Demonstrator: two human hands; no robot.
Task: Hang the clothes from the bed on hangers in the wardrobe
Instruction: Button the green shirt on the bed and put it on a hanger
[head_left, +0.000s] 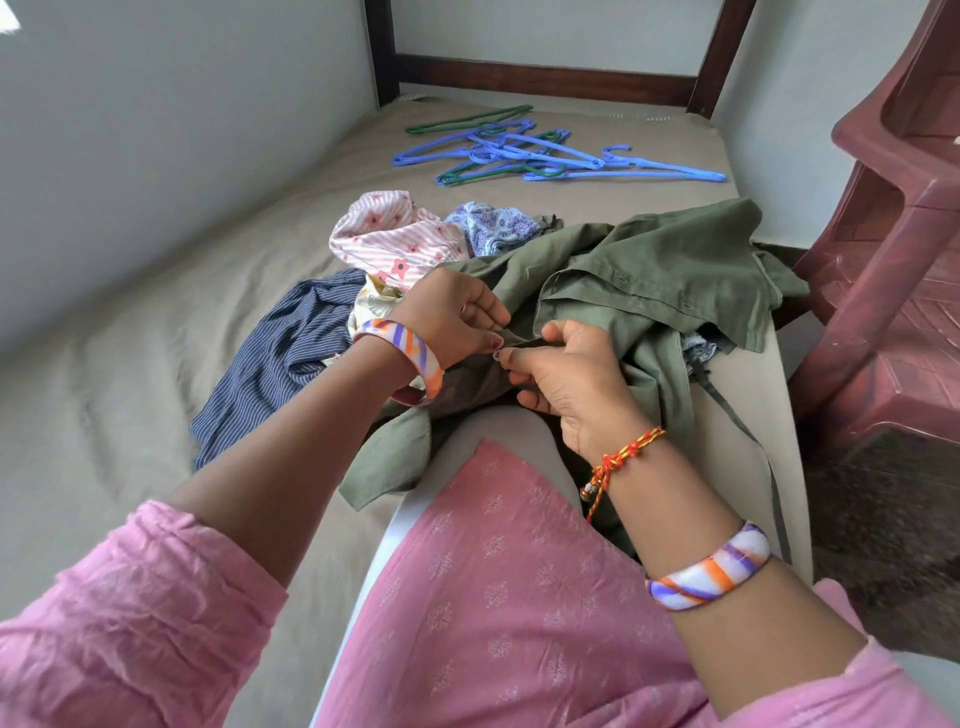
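Bed (156, 322): tan sheet, grey wall alongside | hangers (535, 150) near headboard end | left hand (452, 317) and right hand (566, 379) together, pinching green shirt (649, 275) mid-bed | red chair (893, 249) beside

From where I watch, bare bed sheet (156, 291) runs open from 9 to 11 o'clock, bounded by the wall (182, 130). At 12 o'clock the clothes pile (400, 239) blocks the near path; beyond it the hangers (545, 153) lie tangled, with a strip of sheet between. At 2 to 3 o'clock the plastic chairs (893, 270) close off the bed's edge. The olive shirt (649, 280) covers the centre.
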